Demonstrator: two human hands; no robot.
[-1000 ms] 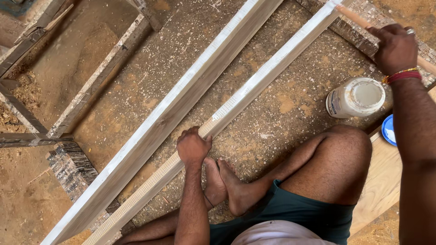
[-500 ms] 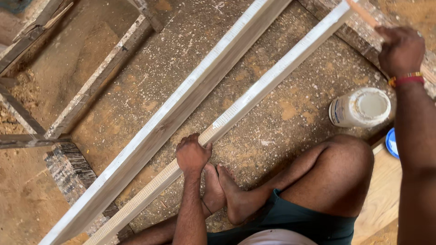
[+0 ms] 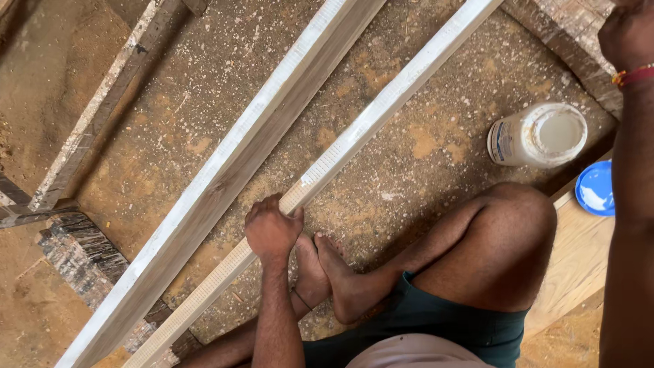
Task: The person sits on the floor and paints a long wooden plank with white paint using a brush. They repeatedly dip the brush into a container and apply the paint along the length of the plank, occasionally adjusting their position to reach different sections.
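My left hand (image 3: 272,228) grips a long narrow wooden strip (image 3: 381,112) whose top face is coated white. The strip runs diagonally from lower left to upper right, just in front of my bare feet (image 3: 327,276). A wider pale plank (image 3: 259,136) lies parallel to it on the left. My right hand (image 3: 630,31), with a red and yellow wristband, sits in the top right corner with curled fingers. The thin stick it held a moment ago is cut off by the frame edge.
An open white jar (image 3: 538,135) of white paste stands right of the strip, with a blue lid (image 3: 596,189) beside it on a light board (image 3: 579,259). A dark wooden frame (image 3: 88,123) and a rough block (image 3: 75,252) lie left. Sawdust covers the floor.
My right hand has moved up and right, toward the frame's corner, taking the stick out of view. My left hand stays closed on the narrow strip in the same spot.
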